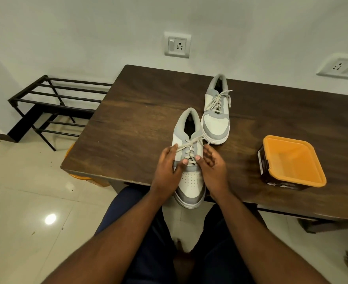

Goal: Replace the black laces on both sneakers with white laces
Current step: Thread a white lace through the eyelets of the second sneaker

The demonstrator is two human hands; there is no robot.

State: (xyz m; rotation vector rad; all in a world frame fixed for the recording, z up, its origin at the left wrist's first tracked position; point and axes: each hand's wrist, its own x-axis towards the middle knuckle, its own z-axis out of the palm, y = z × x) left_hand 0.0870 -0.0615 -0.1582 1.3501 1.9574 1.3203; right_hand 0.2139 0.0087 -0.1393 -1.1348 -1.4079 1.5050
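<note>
Near sneaker [190, 160] on the tabletop [128, 128] edge, cradled between both hands' fingers [170, 152], thumbs pressing its white laces [190, 149], apparently snugging them; far sneaker [217, 111] beyond, already white-laced.

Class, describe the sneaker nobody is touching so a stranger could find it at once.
Start at the dark wooden table against the white wall. Two grey and white sneakers lie on it; take the far sneaker, nearer the wall. Unlike the near sneaker, held by both hands, nothing touches it.
</note>
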